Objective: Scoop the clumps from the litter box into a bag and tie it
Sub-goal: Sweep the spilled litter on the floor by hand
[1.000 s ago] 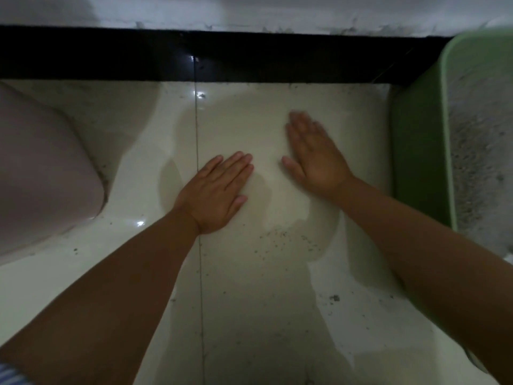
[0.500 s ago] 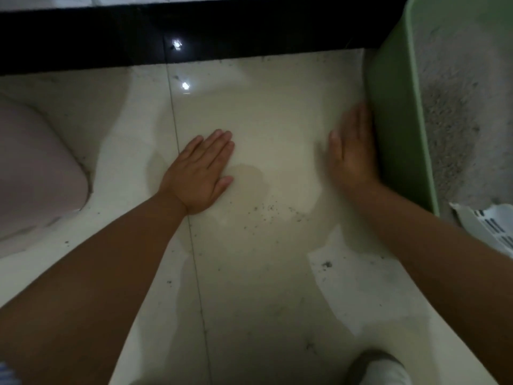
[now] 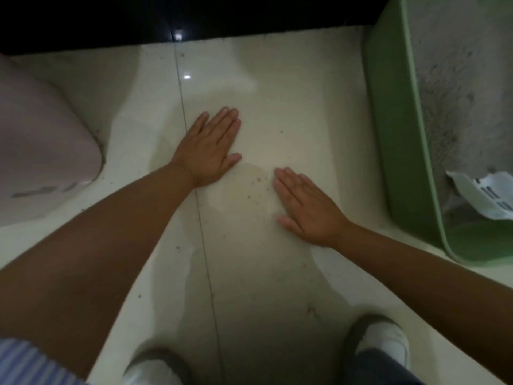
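1. left hand (image 3: 208, 151) flat on the floor tile (image 3: 291, 112), palm down, fingers straight and together, pointing to about 1 o'clock, holding nothing
2. right hand (image 3: 308, 205) also flat on the tile, palm down, fingers straight toward 11 o'clock, thumb out to the side, holding nothing
3. hands near each other but apart, right one at roughly 4 o'clock from the left
4. dark litter specks (image 3: 259, 180) scattered on tile between the hands, just off the right fingertips
5. green litter box (image 3: 394, 134) at 3 o'clock, on the floor, well apart from right hand; grey litter (image 3: 455, 87) inside
6. white slotted scoop (image 3: 483, 194) lying inside the box at its near end
7. pale pink rounded object (image 3: 41, 151) at 9 o'clock, can't tell what it is
8. two shoes (image 3: 380, 340) at 6 o'clock; striped sleeve (image 3: 25, 362) at 7 o'clock
9. no bag visible
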`<action>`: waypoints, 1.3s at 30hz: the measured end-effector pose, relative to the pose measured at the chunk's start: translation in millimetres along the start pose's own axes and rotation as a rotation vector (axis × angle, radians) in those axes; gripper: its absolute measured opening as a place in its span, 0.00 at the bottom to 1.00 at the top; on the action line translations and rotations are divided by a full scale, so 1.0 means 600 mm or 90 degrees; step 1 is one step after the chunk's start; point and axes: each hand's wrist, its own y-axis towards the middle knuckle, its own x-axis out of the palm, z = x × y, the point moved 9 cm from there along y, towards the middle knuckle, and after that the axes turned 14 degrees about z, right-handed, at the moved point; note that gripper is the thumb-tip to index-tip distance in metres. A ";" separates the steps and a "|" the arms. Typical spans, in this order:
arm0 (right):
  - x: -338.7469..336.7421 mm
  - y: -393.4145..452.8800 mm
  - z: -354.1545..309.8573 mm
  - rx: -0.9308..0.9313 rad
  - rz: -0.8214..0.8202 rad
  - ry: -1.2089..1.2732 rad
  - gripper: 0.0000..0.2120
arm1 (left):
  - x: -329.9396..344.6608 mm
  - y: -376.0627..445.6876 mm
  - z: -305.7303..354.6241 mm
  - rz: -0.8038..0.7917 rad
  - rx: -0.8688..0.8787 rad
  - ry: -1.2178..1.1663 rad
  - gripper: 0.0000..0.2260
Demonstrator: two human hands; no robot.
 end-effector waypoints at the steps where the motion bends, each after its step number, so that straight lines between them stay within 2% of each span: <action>1: -0.001 -0.009 -0.011 -0.010 0.001 0.014 0.31 | -0.002 -0.005 0.012 0.003 0.025 -0.013 0.39; 4: -0.015 -0.032 0.002 0.044 0.019 0.043 0.33 | 0.013 -0.036 0.069 -0.026 0.146 0.001 0.36; 6: -0.029 -0.049 0.032 0.099 0.036 0.045 0.35 | 0.012 -0.055 0.112 -0.030 0.188 -0.005 0.38; 9: -0.051 -0.083 0.092 0.209 0.040 0.067 0.39 | 0.010 -0.063 0.156 -0.058 0.132 -0.050 0.39; 12: -0.061 -0.121 0.124 0.324 0.059 0.099 0.42 | 0.030 -0.062 0.183 -0.118 0.049 -0.019 0.31; 15: -0.057 -0.135 0.106 0.365 0.053 0.098 0.43 | 0.028 -0.050 0.200 -0.074 0.015 -0.030 0.29; 18: -0.043 -0.137 0.077 0.327 0.031 0.079 0.42 | 0.028 -0.058 0.210 -0.079 0.039 -0.095 0.28; 21: -0.032 -0.135 0.061 0.303 0.025 0.061 0.42 | 0.003 -0.086 0.192 -0.028 0.038 -0.224 0.29; 23: -0.025 -0.125 0.049 0.275 0.015 0.058 0.42 | -0.010 -0.116 0.157 0.036 0.040 -0.188 0.30; 25: -0.023 -0.099 0.038 0.232 0.031 0.057 0.42 | -0.014 -0.156 0.111 0.051 0.014 -0.140 0.30; 28: -0.011 -0.051 0.019 0.176 0.029 0.063 0.42 | -0.018 -0.226 0.050 0.069 -0.075 -0.084 0.32; 31: -0.001 -0.009 -0.021 0.098 0.038 0.037 0.43 | -0.010 -0.292 0.000 0.008 -0.220 -0.064 0.43; 34: 0.014 0.010 -0.074 0.027 0.022 0.018 0.39 | -0.004 -0.327 -0.031 -0.018 -0.350 -0.106 0.50; 39: 0.019 0.010 -0.116 -0.063 0.006 0.022 0.34 | 0.003 -0.301 -0.021 0.003 -0.375 -0.119 0.46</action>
